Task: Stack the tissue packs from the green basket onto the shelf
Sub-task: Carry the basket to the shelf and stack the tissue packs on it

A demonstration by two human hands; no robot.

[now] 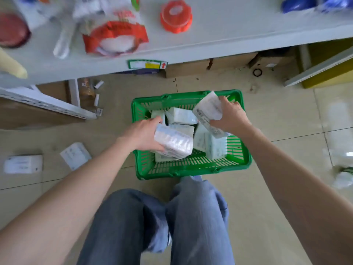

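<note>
A green plastic basket stands on the tiled floor in front of my knees, with several pale tissue packs lying loose inside it. My left hand grips one tissue pack over the basket's left side. My right hand holds a second tissue pack, tilted, above the basket's far right corner. The grey shelf runs across the top of the view, above and beyond the basket.
On the shelf lie a red-and-white bag, an orange lid, blue items and a clear bottle. Two white packs lie on the floor at left. A cardboard box sits under the shelf. My knees are just behind the basket.
</note>
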